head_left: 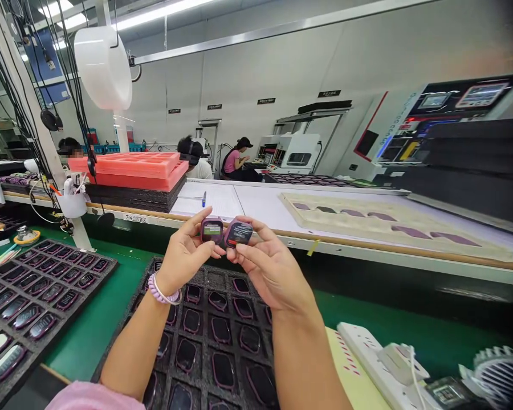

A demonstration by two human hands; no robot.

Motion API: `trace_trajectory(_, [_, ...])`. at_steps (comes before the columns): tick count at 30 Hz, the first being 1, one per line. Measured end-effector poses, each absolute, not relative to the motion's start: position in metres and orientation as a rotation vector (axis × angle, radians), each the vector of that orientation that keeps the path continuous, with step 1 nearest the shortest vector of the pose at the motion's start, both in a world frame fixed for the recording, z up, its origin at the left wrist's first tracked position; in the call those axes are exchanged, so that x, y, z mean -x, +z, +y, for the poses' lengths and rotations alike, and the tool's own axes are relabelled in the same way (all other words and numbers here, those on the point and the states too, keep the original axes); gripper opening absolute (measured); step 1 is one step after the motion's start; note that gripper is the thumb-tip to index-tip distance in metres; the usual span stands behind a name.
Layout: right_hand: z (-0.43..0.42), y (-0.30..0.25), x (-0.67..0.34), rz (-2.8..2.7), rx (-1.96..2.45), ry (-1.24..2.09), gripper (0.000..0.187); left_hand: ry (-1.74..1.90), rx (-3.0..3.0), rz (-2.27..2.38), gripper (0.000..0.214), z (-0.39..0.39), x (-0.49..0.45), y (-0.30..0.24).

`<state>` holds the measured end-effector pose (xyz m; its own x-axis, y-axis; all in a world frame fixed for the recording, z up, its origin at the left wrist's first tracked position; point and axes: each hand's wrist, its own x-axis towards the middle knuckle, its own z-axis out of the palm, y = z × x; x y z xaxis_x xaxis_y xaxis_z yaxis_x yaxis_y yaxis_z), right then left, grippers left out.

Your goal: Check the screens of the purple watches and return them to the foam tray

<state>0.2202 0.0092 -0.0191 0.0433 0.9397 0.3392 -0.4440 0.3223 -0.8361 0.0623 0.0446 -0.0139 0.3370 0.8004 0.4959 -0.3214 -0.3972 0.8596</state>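
Held up over the bench are two small smartwatch bodies with purple rims, side by side. My left hand (188, 250) pinches the left watch body (212, 230), whose screen shows some green. In the fingers of my right hand (268, 259) is the other watch body (239, 232), tilted, with pale text and a red mark on its dark face. Below my forearms lies a black foam tray (203, 336) with many dark-faced watch bodies in its pockets. Its nearer parts are partly covered by my arms.
A second foam tray (47, 285) of watch bodies lies left on the green mat (123, 273). Right are a power strip (367, 347) and a yellow sheet (342, 356). Red trays (132, 168) and a cream tray (308, 219) stand on the raised shelf. People sit beyond.
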Motion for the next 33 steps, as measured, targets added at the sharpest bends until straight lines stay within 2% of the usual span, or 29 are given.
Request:
trace_trajectory(11, [0.012, -0.02, -0.217, -1.016, 0.657, 1.079, 0.048, 1.277, -1.425, 0.418, 0.053, 0.044, -0.065, -0.017])
trace_trajectory(33, [0.03, -0.032, -0.217, -0.949, 0.683, 1.208, 0.05, 1.2, -1.201, 0.496, 0.07, 0.058, -0.063, -0.019])
